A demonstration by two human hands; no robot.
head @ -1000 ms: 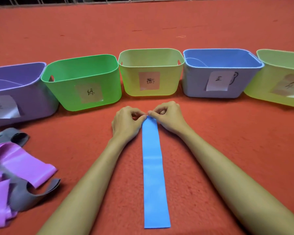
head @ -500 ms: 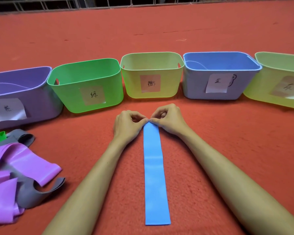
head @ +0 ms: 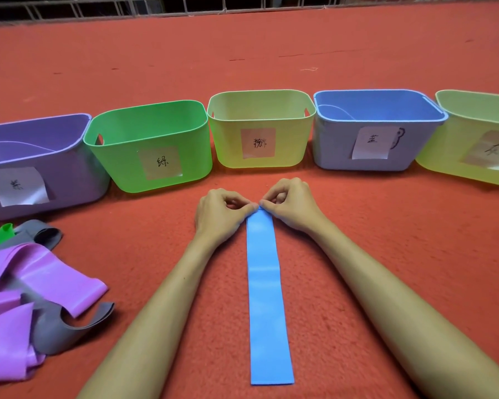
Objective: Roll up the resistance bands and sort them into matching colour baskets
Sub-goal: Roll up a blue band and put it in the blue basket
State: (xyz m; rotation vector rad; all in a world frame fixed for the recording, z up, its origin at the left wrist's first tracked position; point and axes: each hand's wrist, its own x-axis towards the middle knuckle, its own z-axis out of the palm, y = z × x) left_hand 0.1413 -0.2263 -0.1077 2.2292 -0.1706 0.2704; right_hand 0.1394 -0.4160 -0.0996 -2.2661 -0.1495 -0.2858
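Observation:
A blue resistance band (head: 267, 295) lies flat and straight on the red carpet, running away from me. My left hand (head: 221, 216) and my right hand (head: 290, 204) both pinch its far end, fingertips almost meeting. Behind them stands a row of labelled baskets: purple (head: 69, 180), green (head: 118, 165), yellow (head: 228, 145), blue (head: 332, 151) and a second yellow basket (head: 444, 159) at the right edge.
A loose pile at the left holds purple bands (head: 41, 277), grey bands (head: 69, 329) and a bit of a green band (head: 0, 234). A white railing (head: 185, 5) runs along the far edge of the carpet.
Both hands have stayed pinching the band's far end. The view has tilted up slightly, so the baskets and hands sit lower in the frame.

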